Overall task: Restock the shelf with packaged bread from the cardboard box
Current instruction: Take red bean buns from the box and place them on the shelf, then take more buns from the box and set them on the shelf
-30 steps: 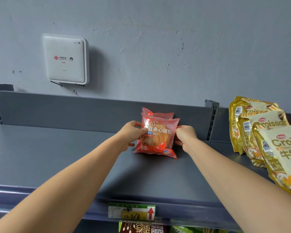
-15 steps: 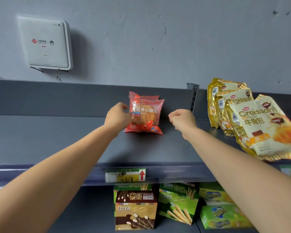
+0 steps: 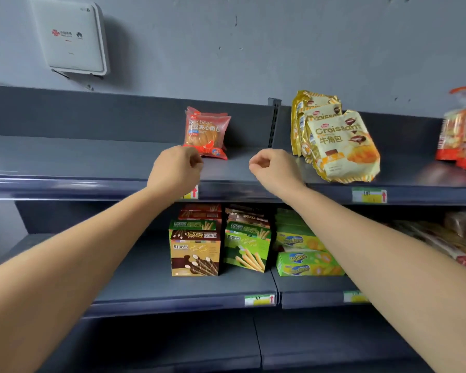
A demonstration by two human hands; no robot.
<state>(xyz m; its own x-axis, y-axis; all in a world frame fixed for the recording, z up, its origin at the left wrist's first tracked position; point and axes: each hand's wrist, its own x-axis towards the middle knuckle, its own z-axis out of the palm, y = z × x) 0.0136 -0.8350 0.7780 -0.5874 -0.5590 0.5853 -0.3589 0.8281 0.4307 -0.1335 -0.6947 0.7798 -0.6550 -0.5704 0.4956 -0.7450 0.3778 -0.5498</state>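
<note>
Red bean bread packs (image 3: pixel 206 133) stood upright against top shelf (image 3: pixel 91 162) back, labels outward for display. Left hand (image 3: pixel 176 168), right hand (image 3: pixel 273 168) loosely curled, nothing gripped.

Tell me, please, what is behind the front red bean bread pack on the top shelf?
A second red pack stands behind the front red bean bread pack; only its top edge shows, the rest is covered.
</note>
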